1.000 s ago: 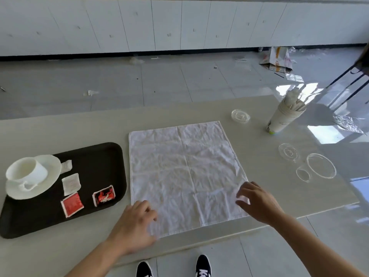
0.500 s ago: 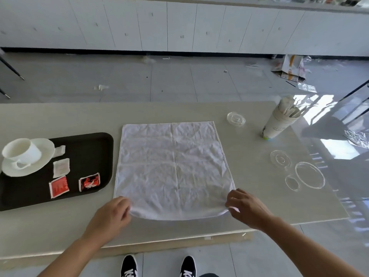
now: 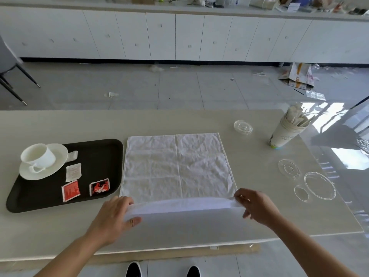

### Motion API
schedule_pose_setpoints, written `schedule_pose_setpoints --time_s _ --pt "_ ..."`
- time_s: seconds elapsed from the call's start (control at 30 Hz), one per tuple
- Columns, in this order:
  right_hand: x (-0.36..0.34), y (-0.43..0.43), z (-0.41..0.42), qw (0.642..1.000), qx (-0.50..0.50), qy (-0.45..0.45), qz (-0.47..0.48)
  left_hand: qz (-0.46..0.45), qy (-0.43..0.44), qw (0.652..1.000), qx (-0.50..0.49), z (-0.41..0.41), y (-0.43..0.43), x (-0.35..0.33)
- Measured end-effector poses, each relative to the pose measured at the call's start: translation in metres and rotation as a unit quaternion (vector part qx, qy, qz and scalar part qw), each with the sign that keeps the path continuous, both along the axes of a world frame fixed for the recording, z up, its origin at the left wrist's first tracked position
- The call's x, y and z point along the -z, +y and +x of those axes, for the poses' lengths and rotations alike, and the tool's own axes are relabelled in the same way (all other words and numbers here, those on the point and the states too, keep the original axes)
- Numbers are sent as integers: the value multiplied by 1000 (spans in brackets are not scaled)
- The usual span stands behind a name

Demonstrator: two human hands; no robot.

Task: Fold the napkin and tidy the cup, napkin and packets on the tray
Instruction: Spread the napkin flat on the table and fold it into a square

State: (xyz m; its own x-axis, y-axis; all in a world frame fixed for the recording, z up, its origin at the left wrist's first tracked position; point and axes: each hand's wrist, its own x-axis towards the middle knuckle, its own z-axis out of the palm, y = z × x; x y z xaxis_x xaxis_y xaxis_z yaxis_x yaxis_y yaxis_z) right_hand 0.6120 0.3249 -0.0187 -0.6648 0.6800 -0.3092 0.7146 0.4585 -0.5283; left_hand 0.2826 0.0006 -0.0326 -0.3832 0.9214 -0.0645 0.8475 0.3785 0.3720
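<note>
Though mostly flat, napkin (image 3: 177,166): spread white on the table (image 3: 60,124) just right of the tray, near edge lifted off the surface and stretched between both hands.
Left hand (image 3: 113,214): pinching the near left corner, thumb below the fold, fingers above.
Right hand (image 3: 257,206): pinching the near right corner between thumb and fingertips.
Tray (image 3: 99,156): black, at the table's left.
Cup (image 3: 38,155): white, upright on a saucer (image 3: 58,156) in the tray's far left corner.
Packets: white packet (image 3: 73,172), red packet (image 3: 70,190) and red-and-black packet (image 3: 99,186) lying flat on the tray, near the saucer.
</note>
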Motion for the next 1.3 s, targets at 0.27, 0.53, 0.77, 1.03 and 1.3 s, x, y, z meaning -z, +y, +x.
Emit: schedule_pose_setpoints --time_s 0.27,0.53,0.77,1.03,1.3 --pt "-22 14 -13 996 42 59 -42 89 -191 963 -170 -25 21 -13" --pt "-44 24 -54 987 136 79 35 187 -320 878 -304 -59 59 -23" --pt "-53 63 -94 985 143 72 57 221 -339 848 -342 -80 98 -32" --pt "-41 121 -142 986 132 92 33 191 -286 859 -379 -114 142 -25" --pt "-6 169 -186 988 131 80 -4 151 -262 864 -402 -136 192 -16"
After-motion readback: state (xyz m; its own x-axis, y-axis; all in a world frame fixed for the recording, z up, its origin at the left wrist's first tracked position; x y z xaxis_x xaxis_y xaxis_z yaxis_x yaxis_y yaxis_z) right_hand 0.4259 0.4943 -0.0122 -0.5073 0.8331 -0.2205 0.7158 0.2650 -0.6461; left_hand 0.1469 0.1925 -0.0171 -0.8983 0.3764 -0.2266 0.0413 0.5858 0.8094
